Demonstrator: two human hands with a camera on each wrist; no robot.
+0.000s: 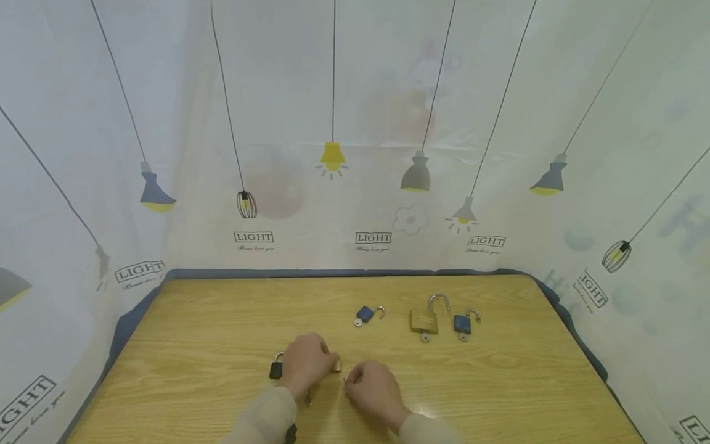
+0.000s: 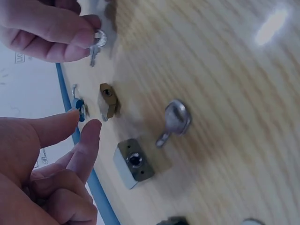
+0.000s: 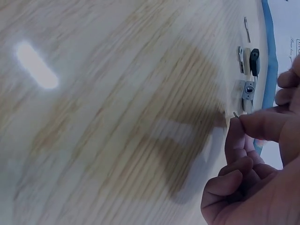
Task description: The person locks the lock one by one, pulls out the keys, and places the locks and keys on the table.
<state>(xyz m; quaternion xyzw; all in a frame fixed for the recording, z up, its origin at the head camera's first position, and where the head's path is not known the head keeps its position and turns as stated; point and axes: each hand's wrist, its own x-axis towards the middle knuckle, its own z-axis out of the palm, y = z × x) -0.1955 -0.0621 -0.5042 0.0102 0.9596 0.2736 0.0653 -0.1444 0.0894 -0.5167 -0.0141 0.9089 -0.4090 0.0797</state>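
From the head view the key in the person's right hand (image 1: 374, 390) is barely a glint, but the left wrist view gives it away: a small silver key (image 2: 98, 42), its round head clamped between thumb and forefinger, blade pointing towards the small brass padlock (image 2: 108, 101) on the worktop (image 1: 211, 320). That low view also brings out the brass one's keyhole and, to its left, a pale-sided padlock (image 2: 133, 164) with its own keyhole, which I can't make out from the head camera, plus a loose key (image 2: 177, 117) nearer the person than the brass one. Only the head view takes in everything beyond and to the right of the brass padlock: a blue padlock (image 1: 364, 314), a large brass padlock (image 1: 423, 322) and a second blue padlock (image 1: 462, 324), all with shackles open. A black padlock (image 1: 275, 370) sits over to the small brass one's left. The left hand (image 1: 308, 364) reaches forward, back upward, its grip slightly apart with nothing between thumb and forefinger, just beside the brass padlock; whether they touch I can't tell. The right hand bends inward on the brass padlock's right, fingertips facing left.
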